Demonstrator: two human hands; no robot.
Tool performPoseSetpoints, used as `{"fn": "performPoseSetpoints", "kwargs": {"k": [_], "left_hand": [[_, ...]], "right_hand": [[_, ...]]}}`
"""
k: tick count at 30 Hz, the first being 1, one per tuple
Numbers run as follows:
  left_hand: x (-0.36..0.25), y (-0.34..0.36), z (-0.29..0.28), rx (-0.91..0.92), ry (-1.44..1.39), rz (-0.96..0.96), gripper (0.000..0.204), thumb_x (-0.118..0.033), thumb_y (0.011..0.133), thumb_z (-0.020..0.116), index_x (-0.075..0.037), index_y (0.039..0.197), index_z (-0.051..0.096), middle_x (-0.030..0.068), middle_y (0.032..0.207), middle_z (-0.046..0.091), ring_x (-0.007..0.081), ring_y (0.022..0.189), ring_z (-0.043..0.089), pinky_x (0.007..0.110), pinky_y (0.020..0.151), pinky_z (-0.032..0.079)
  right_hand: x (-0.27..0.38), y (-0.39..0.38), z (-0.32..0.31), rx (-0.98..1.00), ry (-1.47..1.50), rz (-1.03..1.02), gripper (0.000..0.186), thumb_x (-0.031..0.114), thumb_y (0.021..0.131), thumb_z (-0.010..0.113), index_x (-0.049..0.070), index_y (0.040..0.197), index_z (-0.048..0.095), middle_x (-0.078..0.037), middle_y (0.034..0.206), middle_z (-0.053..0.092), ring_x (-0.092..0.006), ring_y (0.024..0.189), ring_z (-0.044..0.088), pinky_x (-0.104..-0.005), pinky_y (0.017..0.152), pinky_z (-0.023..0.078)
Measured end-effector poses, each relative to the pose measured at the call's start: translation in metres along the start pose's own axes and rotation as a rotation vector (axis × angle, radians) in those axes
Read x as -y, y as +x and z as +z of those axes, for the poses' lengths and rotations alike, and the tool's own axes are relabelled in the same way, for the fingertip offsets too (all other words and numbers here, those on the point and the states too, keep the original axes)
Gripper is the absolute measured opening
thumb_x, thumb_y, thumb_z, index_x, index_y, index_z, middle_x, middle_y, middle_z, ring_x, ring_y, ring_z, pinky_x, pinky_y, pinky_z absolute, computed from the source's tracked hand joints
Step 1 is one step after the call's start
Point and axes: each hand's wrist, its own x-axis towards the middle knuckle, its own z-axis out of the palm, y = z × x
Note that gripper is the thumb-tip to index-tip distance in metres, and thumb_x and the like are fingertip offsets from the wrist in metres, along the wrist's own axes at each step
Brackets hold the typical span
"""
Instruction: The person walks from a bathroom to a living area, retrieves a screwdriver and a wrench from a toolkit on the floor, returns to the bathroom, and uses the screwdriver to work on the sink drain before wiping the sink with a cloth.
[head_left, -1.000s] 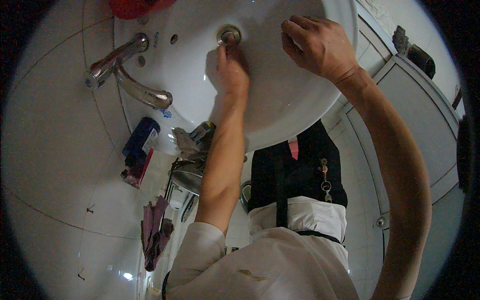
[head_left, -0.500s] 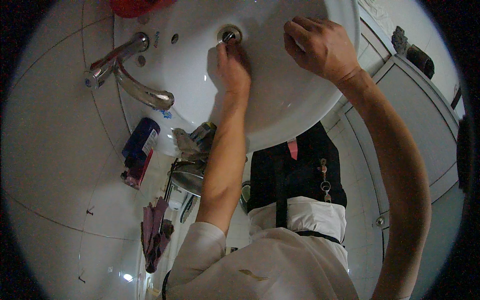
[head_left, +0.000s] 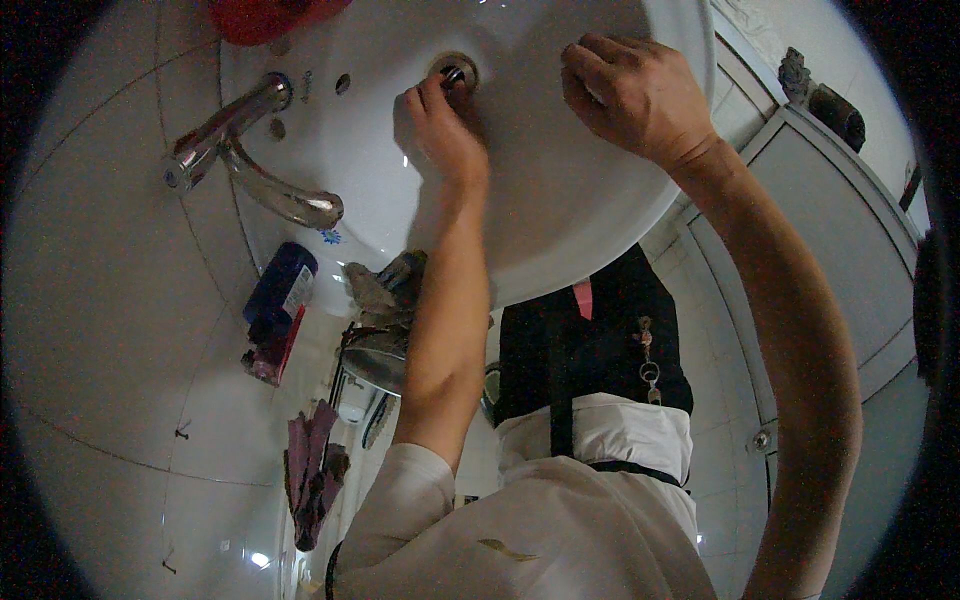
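Note:
My left hand [head_left: 452, 140] reaches into the white washbasin [head_left: 560, 220], its fingertips at the round metal drain [head_left: 468, 62]. They pinch a small dark, shiny drain stopper [head_left: 453, 76] that sits tilted in the opening. The thumb side of this hand partly covers the stopper's lower end. To the right, my right hand [head_left: 640, 100] is curled into a loose fist over the basin's right side. Its palm side faces away, so whatever it may hold is hidden.
A chrome tap [head_left: 240, 125] juts over the basin's left side. A red container [head_left: 270, 15] stands at the upper left. Beside the near rim are a blue bottle [head_left: 283, 282], a grey cloth [head_left: 375, 285] and a metal bowl [head_left: 375, 360]. A grey cabinet [head_left: 800, 220] stands right.
My left hand has shifted slightly left, and its fingers have spread to the left side of the drain. The stopper is still tilted there. My right hand has hardly moved.

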Motion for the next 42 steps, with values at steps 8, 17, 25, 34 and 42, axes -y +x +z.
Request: {"fn": "performPoseSetpoints", "kwargs": {"k": [8,17,25,34,42], "left_hand": [[0.017,0.006,0.016,-0.021,-0.124,-0.040,0.016,-0.004,0.089,0.064,-0.002,0.105,0.069,0.0177,0.103,0.065,0.0364,0.098,0.063,0.045,0.085,0.052],[0.013,0.009,0.023,-0.054,-0.303,-0.267,0.005,-0.002,0.091,0.063,0.002,0.093,0.065,0.0117,0.099,0.063,0.0231,0.092,0.061,0.035,0.082,0.053],[0.010,0.000,0.009,-0.010,-0.154,-0.146,0.016,-0.014,0.097,0.062,-0.001,0.101,0.070,0.0133,0.104,0.065,0.0290,0.099,0.061,0.038,0.087,0.050],[0.008,-0.010,0.015,0.127,-0.471,-0.492,0.047,-0.046,0.101,0.061,-0.003,0.120,0.062,0.0127,0.113,0.063,0.0281,0.107,0.057,0.038,0.095,0.043],[-0.003,-0.015,0.012,0.147,-0.539,-0.438,0.044,-0.043,0.101,0.063,-0.004,0.121,0.061,0.0097,0.114,0.063,0.0221,0.105,0.056,0.035,0.096,0.043]], "right_hand": [[0.001,-0.001,-0.001,0.011,0.008,0.013,0.011,0.012,0.084,0.069,0.010,0.086,0.058,-0.007,0.080,0.062,-0.0290,0.071,0.066,-0.0411,0.063,0.053],[0.008,0.006,-0.012,0.061,-0.026,0.004,0.012,0.014,0.085,0.069,0.010,0.088,0.057,-0.007,0.079,0.061,-0.0296,0.074,0.066,-0.0424,0.064,0.053],[0.009,0.007,-0.011,0.052,-0.045,0.011,0.012,0.014,0.085,0.068,0.010,0.086,0.057,-0.007,0.079,0.061,-0.0295,0.074,0.066,-0.0424,0.064,0.053],[0.009,0.008,-0.009,0.032,-0.022,-0.008,0.011,0.013,0.086,0.068,0.009,0.087,0.058,-0.008,0.082,0.063,-0.0297,0.075,0.067,-0.0428,0.063,0.054],[0.006,0.005,-0.012,0.047,0.006,0.001,0.010,0.012,0.085,0.067,0.008,0.088,0.058,-0.009,0.080,0.062,-0.0317,0.074,0.066,-0.0439,0.063,0.054]]}}
